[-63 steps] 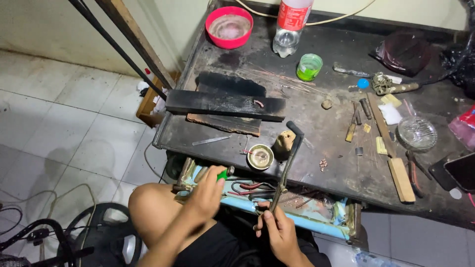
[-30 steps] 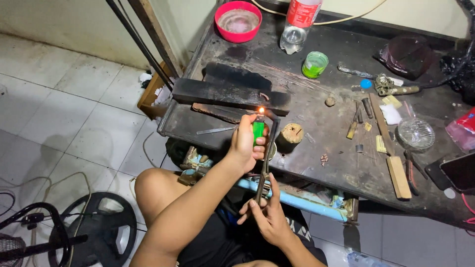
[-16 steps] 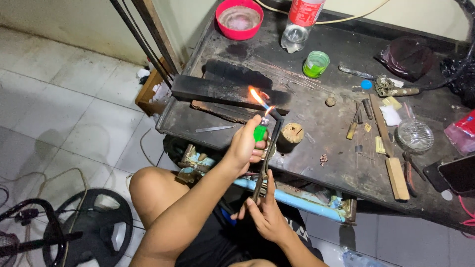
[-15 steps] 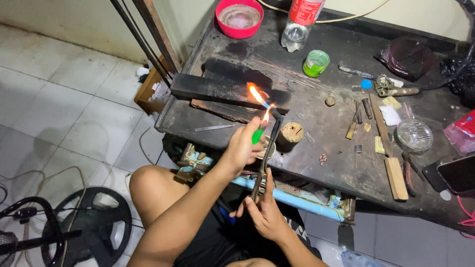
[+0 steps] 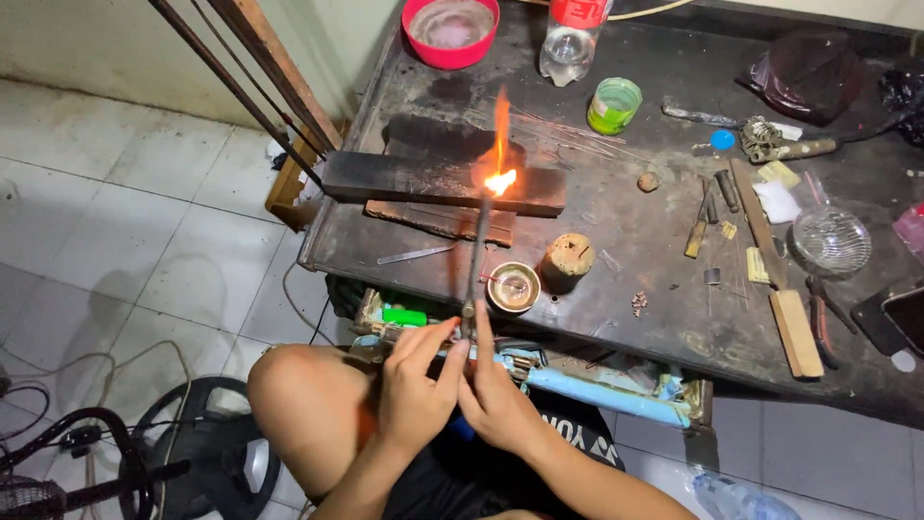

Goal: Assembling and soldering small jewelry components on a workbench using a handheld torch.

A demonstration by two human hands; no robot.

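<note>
A thin dark torch (image 5: 475, 255) stands nearly upright over the workbench edge, with a tall orange flame (image 5: 500, 173) at its tip. My right hand (image 5: 496, 400) grips its lower end above my lap. My left hand (image 5: 414, 390) is beside it, with thumb and fingers pinched on the same lower end. A green lighter (image 5: 404, 316) lies in the open drawer (image 5: 616, 395) just beyond my left hand. The flame burns in front of a long black block (image 5: 404, 178) on the dark bench (image 5: 616, 318).
A small brass bowl (image 5: 512, 289) and a wooden stump (image 5: 568, 260) stand right of the torch. A green cup (image 5: 614, 104), a red bowl (image 5: 450, 29), a bottle (image 5: 570, 43), a glass dish (image 5: 830, 241) and hand tools lie farther back. A fan (image 5: 183, 462) lies on the tiled floor.
My left hand held the green lighter up at the torch tip and lit it. The lighter now lies in the drawer, my left hand has come down to the torch's base, and the flame is taller.
</note>
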